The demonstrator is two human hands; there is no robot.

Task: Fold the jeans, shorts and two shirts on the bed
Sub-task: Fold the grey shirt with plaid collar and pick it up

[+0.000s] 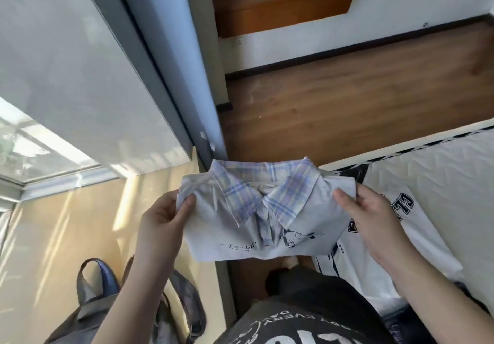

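Left hand [163,220]: we pinch the folded plaid-collar shirt [256,215] at its left edge.
Right hand [369,218]: we grip its right edge.
White printed shirt [387,239]: on the bed [441,167], under our right hand.

1. Bright daylight enters through the window [40,140] at the far left.
2. Sunlit streaks and soft shadows fall across the tan wall [61,226].
3. Wide-angle distortion bends straight edges near the frame's borders.
4. Focus is slightly soft throughout.
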